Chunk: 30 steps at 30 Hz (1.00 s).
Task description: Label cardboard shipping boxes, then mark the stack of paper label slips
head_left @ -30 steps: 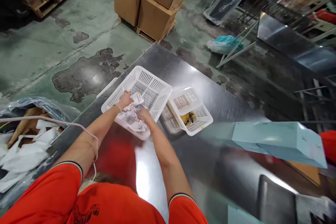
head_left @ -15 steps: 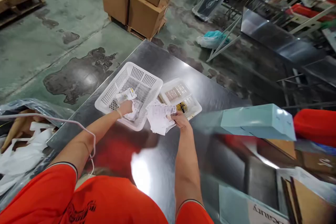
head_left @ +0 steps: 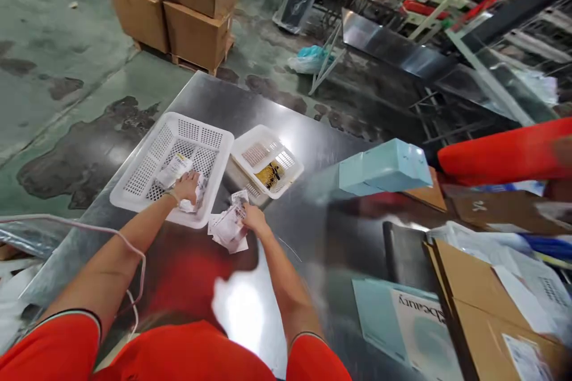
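Observation:
My left hand [head_left: 186, 186] is inside the larger white perforated plastic basket [head_left: 214, 177], its fingers spread over crumpled paper slips [head_left: 191, 205]. Beside those fingers lies a clear packet with a white and yellow label [head_left: 179, 163]. My right hand [head_left: 255, 219] is closed on the edge of a loose stack of printed paper slips [head_left: 229, 227], just right of the basket and low over the metal table. A smaller white basket [head_left: 243, 141] stands beyond the right hand, tilted, with something yellow and black [head_left: 270, 175] in it.
The steel table [head_left: 308, 202] carries a pale blue box [head_left: 386, 166] to the right and a printed pale blue box [head_left: 402, 321] nearer me. Flattened cardboard [head_left: 487, 297] lies at far right. Another person's red sleeve [head_left: 504, 152] reaches in there. A pale cable [head_left: 89, 220] crosses my left arm.
The view has swung right, so the table things sit further left. My right hand has drawn the slips nearer to me, away from the small basket. My left hand's fingers have spread over the slips.

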Tool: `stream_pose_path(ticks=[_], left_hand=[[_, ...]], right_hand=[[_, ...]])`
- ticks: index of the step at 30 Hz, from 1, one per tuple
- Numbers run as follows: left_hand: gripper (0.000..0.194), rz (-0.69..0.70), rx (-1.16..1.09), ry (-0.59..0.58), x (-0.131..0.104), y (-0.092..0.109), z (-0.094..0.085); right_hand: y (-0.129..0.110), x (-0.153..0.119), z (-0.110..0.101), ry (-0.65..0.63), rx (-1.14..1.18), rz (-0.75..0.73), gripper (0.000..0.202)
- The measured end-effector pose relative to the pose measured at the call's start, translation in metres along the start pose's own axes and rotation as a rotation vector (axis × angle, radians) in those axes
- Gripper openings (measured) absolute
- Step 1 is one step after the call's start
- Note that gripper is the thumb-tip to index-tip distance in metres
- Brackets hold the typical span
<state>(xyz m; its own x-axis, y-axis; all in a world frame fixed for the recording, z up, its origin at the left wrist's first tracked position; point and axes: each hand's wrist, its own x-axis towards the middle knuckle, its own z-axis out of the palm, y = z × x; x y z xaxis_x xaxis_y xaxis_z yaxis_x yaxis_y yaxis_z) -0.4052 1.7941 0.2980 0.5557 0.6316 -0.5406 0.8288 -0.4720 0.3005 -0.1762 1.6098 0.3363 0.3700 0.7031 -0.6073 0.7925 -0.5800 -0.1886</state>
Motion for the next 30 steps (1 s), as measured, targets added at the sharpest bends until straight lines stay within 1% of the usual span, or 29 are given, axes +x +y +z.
stream_pose_path(ticks=[1, 2, 4, 5, 6, 7, 10, 11, 12, 15, 16, 17, 19, 22, 26, 28, 30], left_hand=[[0.108, 0.006, 0.02, -0.013, 0.006, 0.0, -0.003], [0.107, 0.011, 0.039, -0.019, 0.01, 0.0, -0.004], [0.103, 0.026, 0.079, -0.004, 0.017, 0.002, -0.006], [0.1, 0.03, 0.099, 0.009, 0.018, 0.003, -0.005], [0.099, 0.031, 0.117, 0.02, 0.018, 0.004, -0.004], [0.097, 0.028, 0.135, 0.028, 0.018, 0.005, -0.003], [0.098, 0.001, 0.184, 0.015, 0.017, 0.005, -0.001], [0.097, -0.007, 0.197, 0.005, 0.018, 0.005, 0.0], [0.095, -0.011, 0.209, -0.005, 0.018, 0.004, 0.0], [0.084, -0.015, 0.236, -0.015, 0.018, 0.001, -0.001], [0.08, -0.018, 0.243, -0.013, 0.018, 0.0, -0.001], [0.077, -0.02, 0.248, -0.01, 0.017, -0.001, -0.002], [0.074, -0.018, 0.251, -0.015, 0.017, -0.003, -0.002], [0.074, 0.003, 0.244, -0.045, 0.019, -0.006, 0.0], [0.076, -0.01, 0.237, -0.093, 0.024, -0.009, 0.003], [0.072, -0.023, 0.239, -0.106, 0.026, -0.01, 0.005], [0.063, -0.031, 0.236, -0.11, 0.028, -0.01, 0.006]], right_hand=[[-0.001, -0.001, -0.002, 0.009, -0.028, 0.023, 0.049], [0.0, -0.003, -0.006, 0.018, -0.048, 0.041, 0.047], [0.001, -0.005, -0.016, 0.05, -0.078, 0.068, 0.03], [0.002, -0.005, -0.021, 0.068, -0.086, 0.076, 0.028], [0.004, -0.005, -0.027, 0.078, -0.087, 0.078, 0.031], [0.005, -0.005, -0.033, 0.078, -0.083, 0.072, 0.034], [0.011, 0.003, -0.053, 0.03, -0.053, 0.023, 0.027], [0.015, 0.007, -0.062, 0.042, -0.043, 0.028, 0.026], [0.019, 0.013, -0.072, 0.088, -0.036, 0.061, 0.027], [0.036, 0.04, -0.109, 0.308, -0.035, 0.232, 0.038], [0.041, 0.051, -0.121, 0.356, -0.035, 0.278, 0.04], [0.046, 0.063, -0.131, 0.378, -0.035, 0.301, 0.04], [0.055, 0.084, -0.146, 0.376, -0.028, 0.298, 0.039], [0.068, 0.109, -0.155, 0.392, -0.009, 0.29, 0.035], [0.086, 0.126, -0.159, 0.419, 0.031, 0.286, 0.037], [0.092, 0.133, -0.16, 0.411, 0.054, 0.262, 0.04], [0.094, 0.14, -0.159, 0.397, 0.069, 0.254, 0.041]])
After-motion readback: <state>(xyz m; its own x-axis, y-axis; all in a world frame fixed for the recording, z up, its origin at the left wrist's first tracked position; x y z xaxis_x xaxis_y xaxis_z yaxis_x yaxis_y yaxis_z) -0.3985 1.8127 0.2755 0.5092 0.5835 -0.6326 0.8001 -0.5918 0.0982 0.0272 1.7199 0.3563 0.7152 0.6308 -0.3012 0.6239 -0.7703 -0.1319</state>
